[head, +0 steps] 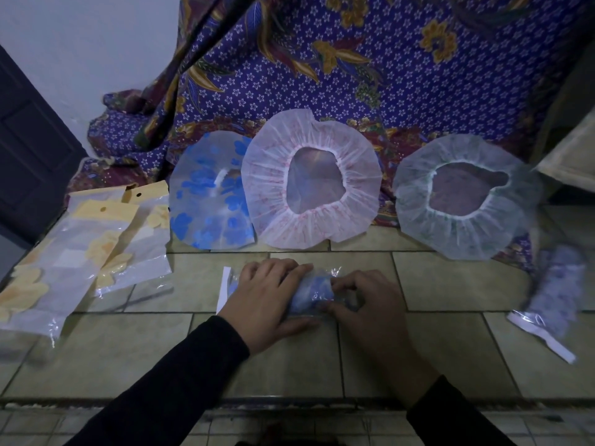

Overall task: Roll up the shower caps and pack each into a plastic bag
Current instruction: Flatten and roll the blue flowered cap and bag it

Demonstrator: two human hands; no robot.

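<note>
Hands: a person in black sleeves works at a tiled bench [450, 284], both hands clasping one small package.
Left hand [267, 297]: fingers laid and curled over the left half of a clear plastic bag [335, 273], thumb tucked along its near edge.
Right hand [363, 304]: fingertips bent in, pinching the bag's right end.
Task item: a rolled blue shower cap [314, 292] sits inside the bag, between the two hands, lying on the bench near its front edge; the bag's white strip [225, 286] juts out past the left hand.
Behind: three caps spread flat in a row, a clear blue-flowered shower cap [209, 194], a white pink-trimmed shower cap [310, 178] overlapping its edge, and a white green-trimmed shower cap [463, 194] set apart to the right.
Right: a bagged purple roll [553, 291], blurred.
Left: a stack of clear bags with yellow cards [96, 239].
Backdrop: purple floral batik cloth [354, 75] draped down onto the bench.
</note>
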